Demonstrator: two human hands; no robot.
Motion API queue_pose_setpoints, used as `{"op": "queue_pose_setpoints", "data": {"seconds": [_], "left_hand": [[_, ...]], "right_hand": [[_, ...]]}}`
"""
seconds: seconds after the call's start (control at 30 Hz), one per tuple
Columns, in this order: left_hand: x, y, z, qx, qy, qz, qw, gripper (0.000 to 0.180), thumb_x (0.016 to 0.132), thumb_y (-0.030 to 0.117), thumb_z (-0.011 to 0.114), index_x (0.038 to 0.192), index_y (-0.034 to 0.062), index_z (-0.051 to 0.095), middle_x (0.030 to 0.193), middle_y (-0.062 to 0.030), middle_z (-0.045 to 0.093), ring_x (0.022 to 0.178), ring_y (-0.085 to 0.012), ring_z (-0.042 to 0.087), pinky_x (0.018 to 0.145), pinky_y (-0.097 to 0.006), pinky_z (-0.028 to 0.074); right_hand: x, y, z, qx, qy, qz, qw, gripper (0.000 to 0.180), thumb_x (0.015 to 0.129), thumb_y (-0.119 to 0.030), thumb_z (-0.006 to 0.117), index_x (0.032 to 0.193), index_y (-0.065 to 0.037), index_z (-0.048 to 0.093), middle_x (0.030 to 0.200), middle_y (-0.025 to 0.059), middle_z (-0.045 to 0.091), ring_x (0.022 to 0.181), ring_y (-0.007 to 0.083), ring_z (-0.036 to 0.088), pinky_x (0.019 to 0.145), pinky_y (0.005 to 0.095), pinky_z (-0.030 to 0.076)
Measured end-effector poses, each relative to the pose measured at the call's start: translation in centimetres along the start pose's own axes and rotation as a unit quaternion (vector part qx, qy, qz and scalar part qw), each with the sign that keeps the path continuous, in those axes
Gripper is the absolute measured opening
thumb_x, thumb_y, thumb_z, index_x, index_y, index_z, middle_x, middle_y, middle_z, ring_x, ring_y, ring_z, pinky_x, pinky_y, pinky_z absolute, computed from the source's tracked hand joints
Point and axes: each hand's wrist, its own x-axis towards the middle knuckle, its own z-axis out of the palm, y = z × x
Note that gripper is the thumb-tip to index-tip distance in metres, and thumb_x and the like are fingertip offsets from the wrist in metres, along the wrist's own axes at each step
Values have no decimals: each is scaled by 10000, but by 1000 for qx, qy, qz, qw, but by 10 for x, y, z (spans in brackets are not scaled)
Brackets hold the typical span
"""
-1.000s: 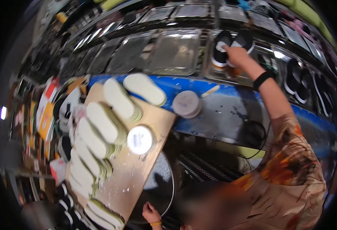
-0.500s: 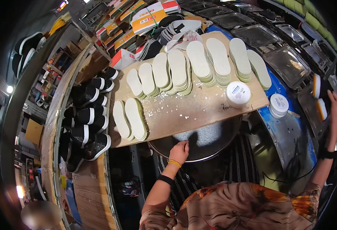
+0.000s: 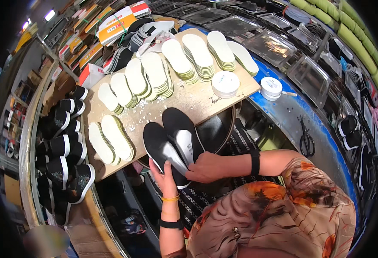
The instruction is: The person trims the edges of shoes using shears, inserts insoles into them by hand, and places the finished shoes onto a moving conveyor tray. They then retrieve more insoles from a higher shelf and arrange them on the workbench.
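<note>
A pair of black slip-on shoes is held over the near edge of the board, toes pointing away from me, white linings showing through their openings. My left hand point(image 3: 165, 177) grips the left shoe point(image 3: 153, 134) along its outer side, thumb upright beside the opening. At the heel end of the right shoe point(image 3: 176, 119), my right hand point(image 3: 208, 167) has its fingers curled against the opening; its fingertips are partly hidden. Beyond the shoes, stacks of pale insoles point(image 3: 154, 71) stand in a row on the wooden board point(image 3: 189, 94). Two more insole stacks point(image 3: 116, 136) lie at the board's left.
A white round tub point(image 3: 226, 84) sits on the board's right end, and a second tub point(image 3: 271, 88) on the blue-edged bench. Scissors point(image 3: 307, 139) lie farther right. Finished-looking black shoes point(image 3: 64, 146) crowd the left side. A dark round pan point(image 3: 218, 131) shows under the board.
My right hand has come back from the far right, where it was at a pair of shoes. Both hands now hold shoes in front of me; the left has risen from over the pan.
</note>
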Motion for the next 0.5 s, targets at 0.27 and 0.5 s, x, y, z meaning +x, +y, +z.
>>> {"op": "queue_pose_setpoints", "data": {"seconds": [0.27,0.5], "left_hand": [[24,10,-50,212,-10,105,972,345,862,158,534,1125,-59,489,850,-100,587,629,-121,536,559,-243,448],[20,52,13,479,-123,103,863,617,819,295,598,1205,-130,368,786,-184,591,590,-239,561,583,-332,444]], "right_hand": [[-112,30,-15,39,174,397,900,380,694,-180,647,1057,-104,565,984,105,594,858,279,585,700,366,492],[-321,35,-27,-225,-119,792,555,343,785,-82,472,1119,-10,471,939,164,585,828,309,598,688,371,506]]}}
